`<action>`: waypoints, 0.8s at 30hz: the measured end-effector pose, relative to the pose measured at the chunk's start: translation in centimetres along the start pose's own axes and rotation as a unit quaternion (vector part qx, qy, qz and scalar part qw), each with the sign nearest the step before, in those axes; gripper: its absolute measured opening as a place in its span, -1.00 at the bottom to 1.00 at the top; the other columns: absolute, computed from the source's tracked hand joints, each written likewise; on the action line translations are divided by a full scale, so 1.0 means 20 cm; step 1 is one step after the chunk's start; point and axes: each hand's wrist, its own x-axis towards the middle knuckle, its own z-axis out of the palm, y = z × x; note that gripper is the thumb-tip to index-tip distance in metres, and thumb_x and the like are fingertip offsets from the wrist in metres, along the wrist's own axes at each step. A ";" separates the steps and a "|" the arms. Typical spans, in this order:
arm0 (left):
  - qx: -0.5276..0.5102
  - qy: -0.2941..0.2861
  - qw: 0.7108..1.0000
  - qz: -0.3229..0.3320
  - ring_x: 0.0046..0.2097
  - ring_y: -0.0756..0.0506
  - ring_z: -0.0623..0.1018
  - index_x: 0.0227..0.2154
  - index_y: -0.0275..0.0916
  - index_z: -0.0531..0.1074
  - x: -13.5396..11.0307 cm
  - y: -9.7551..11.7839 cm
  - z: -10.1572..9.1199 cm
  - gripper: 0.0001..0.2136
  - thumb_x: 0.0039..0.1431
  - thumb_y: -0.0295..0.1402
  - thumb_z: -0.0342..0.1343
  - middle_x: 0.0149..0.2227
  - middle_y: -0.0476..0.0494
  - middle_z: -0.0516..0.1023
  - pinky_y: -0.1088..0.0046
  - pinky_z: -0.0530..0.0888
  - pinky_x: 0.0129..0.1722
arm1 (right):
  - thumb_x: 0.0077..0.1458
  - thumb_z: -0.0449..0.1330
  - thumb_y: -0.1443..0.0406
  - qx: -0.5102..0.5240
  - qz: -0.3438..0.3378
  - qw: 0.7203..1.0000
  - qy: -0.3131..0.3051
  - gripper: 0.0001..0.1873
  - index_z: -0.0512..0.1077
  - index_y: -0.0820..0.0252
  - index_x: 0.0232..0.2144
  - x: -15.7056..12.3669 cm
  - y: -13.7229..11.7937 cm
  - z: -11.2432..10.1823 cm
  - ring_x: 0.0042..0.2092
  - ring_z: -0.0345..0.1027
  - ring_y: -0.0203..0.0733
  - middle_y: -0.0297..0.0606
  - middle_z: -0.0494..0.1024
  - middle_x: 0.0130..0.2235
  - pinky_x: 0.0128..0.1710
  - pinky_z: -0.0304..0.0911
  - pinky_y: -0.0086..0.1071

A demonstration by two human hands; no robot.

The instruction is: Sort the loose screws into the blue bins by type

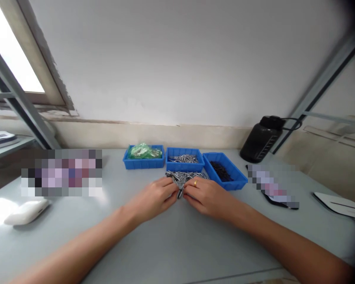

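My left hand (pixel 155 197) and my right hand (pixel 207 196) meet at the middle of the grey table (pixel 171 244). Both pinch a small metal pin (pixel 180 192) between their fingertips. A gold ring sits on a finger of my right hand. Just beyond the fingers lies a loose pile of metal pins (pixel 185 176) on the table. Behind the pile stands a blue tray of metal pins (pixel 184 159).
A blue tray with green bags (pixel 144 156) stands to the left of the pin tray, and a blue tray of dark parts (pixel 224 170) to the right. A black bottle (pixel 262 139) stands at the back right. A white object (pixel 26 212) lies at the left.
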 end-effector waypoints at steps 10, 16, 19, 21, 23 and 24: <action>0.003 -0.001 0.999 -0.037 -0.38 -0.02 0.44 -0.33 -0.25 0.40 0.00 -0.01 0.01 -0.81 0.28 -0.40 -0.11 -0.42 -0.05 0.39 0.47 0.40 -0.38 | 0.19 0.03 0.38 0.007 0.014 1.000 -0.007 -0.85 0.41 0.23 -0.31 0.00 0.00 -0.01 -0.15 0.34 -0.18 -0.18 0.48 -0.21 -0.11 0.29 -0.28; 0.012 -0.006 0.998 -0.059 -0.36 -0.02 0.45 -0.34 -0.24 0.39 0.00 -0.01 0.02 -0.82 0.28 -0.40 -0.11 -0.41 -0.05 0.39 0.48 0.39 -0.36 | 0.19 0.04 0.37 0.017 0.015 1.000 -0.010 -0.85 0.41 0.24 -0.27 0.00 0.01 0.00 -0.12 0.32 -0.15 -0.16 0.46 -0.18 -0.10 0.29 -0.27; 0.032 -0.010 0.997 -0.067 -0.33 -0.04 0.47 -0.32 -0.23 0.39 0.00 -0.03 0.01 -0.82 0.28 -0.39 -0.11 -0.39 -0.06 0.42 0.46 0.39 -0.34 | 0.20 0.03 0.36 0.018 0.012 1.000 -0.002 -0.84 0.41 0.22 -0.26 -0.01 0.02 0.00 -0.13 0.33 -0.16 -0.16 0.46 -0.18 -0.10 0.28 -0.26; 0.051 -0.003 0.996 -0.069 -0.31 -0.06 0.47 -0.33 -0.22 0.39 0.00 -0.04 0.01 -0.81 0.28 -0.36 -0.11 -0.38 -0.06 0.44 0.44 0.39 -0.33 | 0.19 0.04 0.36 0.018 0.016 1.000 -0.001 -0.84 0.41 0.22 -0.24 -0.01 0.02 0.00 -0.12 0.33 -0.16 -0.16 0.46 -0.18 -0.09 0.28 -0.25; 0.062 0.004 0.996 -0.071 -0.31 -0.06 0.48 -0.32 -0.22 0.40 0.00 -0.05 0.00 -0.80 0.29 -0.34 -0.12 -0.37 -0.05 0.46 0.42 0.40 -0.33 | 0.19 0.04 0.37 0.022 0.022 1.000 -0.006 -0.84 0.41 0.21 -0.23 -0.01 0.02 0.00 -0.12 0.33 -0.16 -0.17 0.46 -0.18 -0.09 0.28 -0.26; 0.064 0.004 0.995 -0.072 -0.31 -0.07 0.48 -0.31 -0.22 0.40 0.00 -0.05 -0.01 -0.80 0.30 -0.33 -0.12 -0.37 -0.06 0.46 0.42 0.40 -0.32 | 0.19 0.04 0.37 0.023 0.025 0.999 -0.009 -0.84 0.41 0.21 -0.23 -0.01 0.02 -0.01 -0.11 0.32 -0.16 -0.17 0.46 -0.17 -0.09 0.28 -0.27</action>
